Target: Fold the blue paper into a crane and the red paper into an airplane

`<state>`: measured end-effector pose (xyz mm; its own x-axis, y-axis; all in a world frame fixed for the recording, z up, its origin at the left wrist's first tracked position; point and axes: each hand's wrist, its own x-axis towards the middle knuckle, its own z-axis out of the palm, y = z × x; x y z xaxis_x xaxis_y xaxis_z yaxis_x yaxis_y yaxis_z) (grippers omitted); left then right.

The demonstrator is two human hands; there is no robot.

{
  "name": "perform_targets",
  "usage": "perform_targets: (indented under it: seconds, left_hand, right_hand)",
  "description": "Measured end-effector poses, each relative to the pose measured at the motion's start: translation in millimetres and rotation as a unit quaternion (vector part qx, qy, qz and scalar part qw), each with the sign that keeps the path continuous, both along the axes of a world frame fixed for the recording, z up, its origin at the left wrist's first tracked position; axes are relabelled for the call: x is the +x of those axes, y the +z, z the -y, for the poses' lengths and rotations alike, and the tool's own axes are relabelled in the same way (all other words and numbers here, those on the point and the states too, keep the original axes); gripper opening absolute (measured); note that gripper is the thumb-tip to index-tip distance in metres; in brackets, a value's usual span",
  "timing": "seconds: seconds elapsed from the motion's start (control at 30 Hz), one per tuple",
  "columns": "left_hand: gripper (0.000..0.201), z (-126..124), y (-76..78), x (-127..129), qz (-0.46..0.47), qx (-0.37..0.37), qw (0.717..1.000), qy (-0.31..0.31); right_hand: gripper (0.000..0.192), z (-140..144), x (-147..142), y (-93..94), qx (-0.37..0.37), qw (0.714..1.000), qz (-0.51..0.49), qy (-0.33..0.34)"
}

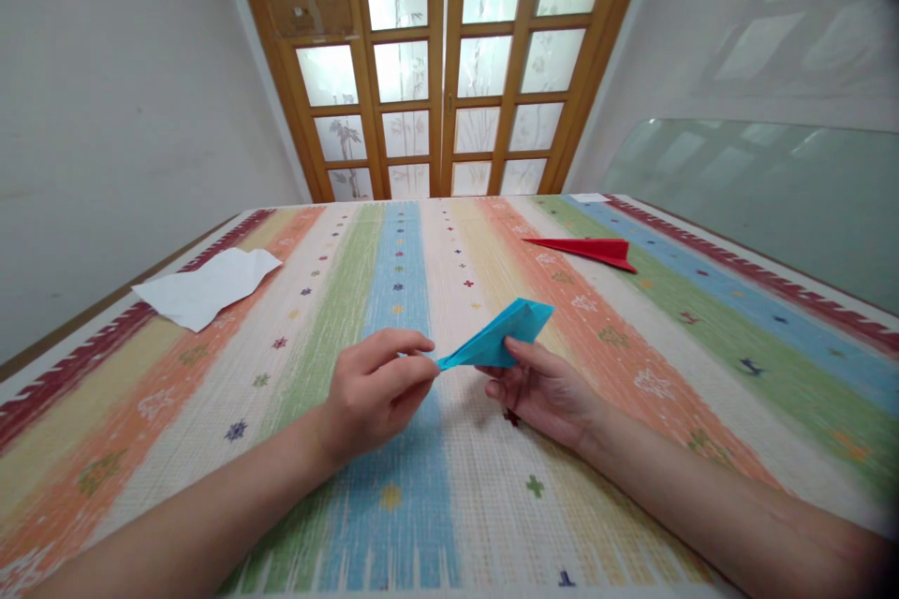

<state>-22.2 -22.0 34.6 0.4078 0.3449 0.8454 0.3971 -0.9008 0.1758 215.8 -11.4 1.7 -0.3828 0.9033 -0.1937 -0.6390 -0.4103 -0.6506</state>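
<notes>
the blue dart [502, 337] is held up between both hands, over the middle of the striped cloth [390, 524]. its folding looks well advanced: it has a narrow point at the left and a wider, creased body at the right. whether any crease is left to make or press, i cannot tell; the piece is not set down. the red dart [590, 249] looks fully folded and lies on the cloth at the far right, its tip toward the left, no hand on it. the white sheet [211, 285] at the far left shows no dart shape, just a wavy, uneven piece lying well apart from the hands.

as for the fingers, the left hand [379, 384] pinches the blue tip between thumb and forefinger, nearly together, the others loosely curled. the right hand [544, 388] grips the body, thumb on the near face, fingers partly bent beneath; whatever lies behind the paper is hidden.
</notes>
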Motion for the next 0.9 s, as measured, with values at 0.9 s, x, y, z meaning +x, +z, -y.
perform_targets:
  seconds: [0.9]
  left_hand:
    - [0.021, -4.4, -8.8, 9.7, 0.100, -0.261, 0.960, 0.015]
  right_hand:
    - [0.032, -1.4, -1.8, -2.4, 0.035, 0.997, 0.070, -0.027]
